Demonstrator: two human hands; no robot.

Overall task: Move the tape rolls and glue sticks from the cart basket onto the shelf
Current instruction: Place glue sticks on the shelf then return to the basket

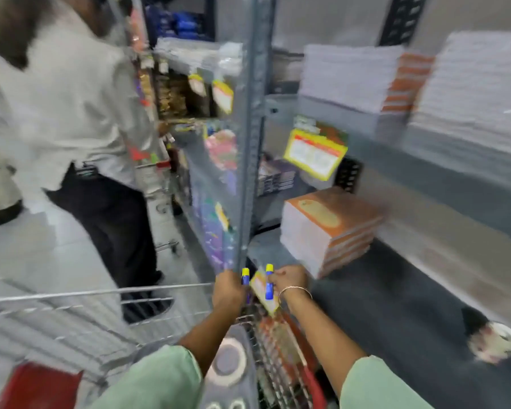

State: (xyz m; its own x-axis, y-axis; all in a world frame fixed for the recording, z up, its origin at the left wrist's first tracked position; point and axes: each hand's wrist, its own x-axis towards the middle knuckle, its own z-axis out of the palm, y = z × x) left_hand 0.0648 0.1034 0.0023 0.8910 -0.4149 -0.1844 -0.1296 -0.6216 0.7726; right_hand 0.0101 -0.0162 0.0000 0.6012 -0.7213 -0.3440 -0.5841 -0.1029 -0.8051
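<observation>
Head view, and the whole picture is smeared with blur. At 6 o'clock both arms reach forward in pale green sleeves. The left hand (229,289) is clenched round a blue glue stick (245,277), its yellow cap poking up above the fingers. Just beside it, the right hand (288,278), a thin bangle on the wrist, grips a second glue stick (269,283), also blue with a yellow cap, upright in front of a yellow-edged shelf tag (263,293). Both sticks sit over the front lip of the dark lower shelf (381,290). Below the hands, at 6 o'clock, the wire cart basket (278,358) holds a tape roll (229,361), lying flat. At 4 o'clock another tape roll (497,340) rests on the shelf, too blurred for detail. At 3 o'clock a stack of orange-covered books (328,228) stands on the shelf. At 10 o'clock a second person in a white shirt (68,107) faces the neighbouring rack.
</observation>
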